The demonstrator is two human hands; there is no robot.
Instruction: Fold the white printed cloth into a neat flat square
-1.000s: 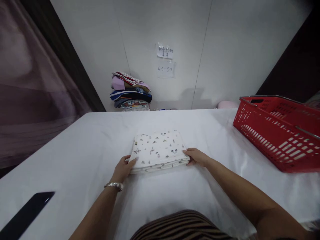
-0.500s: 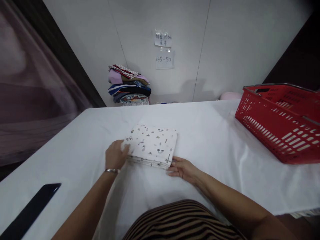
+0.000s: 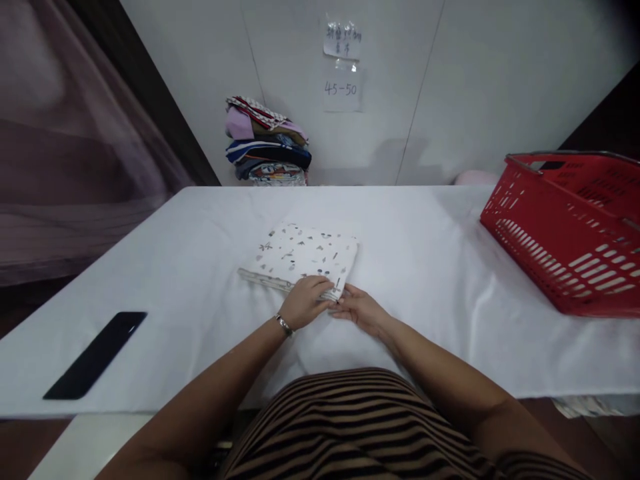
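A folded white cloth (image 3: 303, 253) with small printed figures lies on the white-covered table (image 3: 415, 267), its layered edge facing me. My left hand (image 3: 306, 301), with a bracelet at the wrist, is closed over that edge close to the near right corner, fingers on top. At the same corner my right hand (image 3: 364, 312) grips the cloth from the side, its fingertips partly hidden under the layers. The two hands almost touch each other.
At the right stands a red plastic basket (image 3: 560, 247) with slotted sides. A dark phone (image 3: 97, 353) lies at the left front. Behind the table, a stack of folded fabrics (image 3: 267, 143) rises against the wall, below and left of paper notes (image 3: 343, 87).
My left hand has moved from the cloth's left side along the near edge to the right corner. My right hand stays by that corner. The view has shifted, showing more of the table front.
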